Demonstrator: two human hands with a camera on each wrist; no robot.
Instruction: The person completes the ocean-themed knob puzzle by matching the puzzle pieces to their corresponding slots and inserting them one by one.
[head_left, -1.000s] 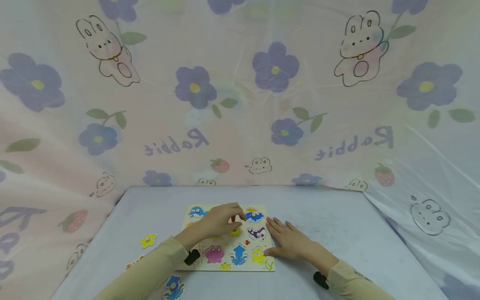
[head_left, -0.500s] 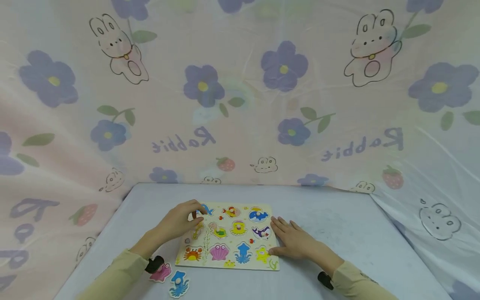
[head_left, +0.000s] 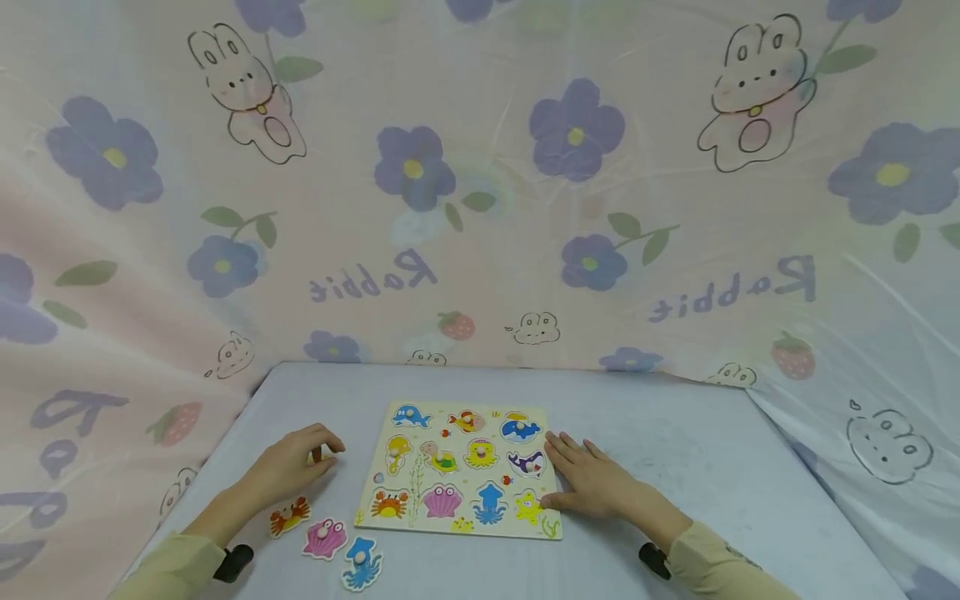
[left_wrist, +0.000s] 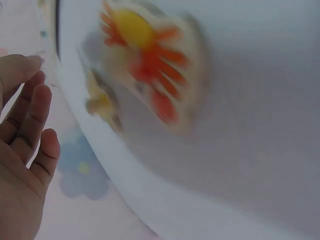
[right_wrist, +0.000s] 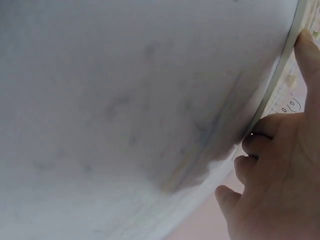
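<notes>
My left hand (head_left: 288, 462) hovers over the table's left side, fingers loosely curled and holding nothing. Near it lies a crab puzzle piece (head_left: 289, 517), blurred but larger as the same crab piece (left_wrist: 150, 65) in the left wrist view, beside a small yellow knobbed piece (left_wrist: 102, 102). A pink shell piece (head_left: 325, 539) and a blue squid piece (head_left: 362, 565) lie closer to me. The sea-animal puzzle board (head_left: 491, 427) lies flat at mid-table. Against its right edge rests my right hand (head_left: 592, 477), fingers spread and thumb touching the board's border.
Several knobbed animals, such as a turtle (head_left: 438, 458) and an octopus (head_left: 481, 454), sit in the board's upper rows. The white table (head_left: 675, 450) extends right and behind the board. A rabbit-and-flower printed cloth (head_left: 495, 233) hangs behind it.
My left hand has moved left from over the board to the table's left side, uncovering the board's left half. The right hand stays at the board's edge. The head view has shifted slightly.
</notes>
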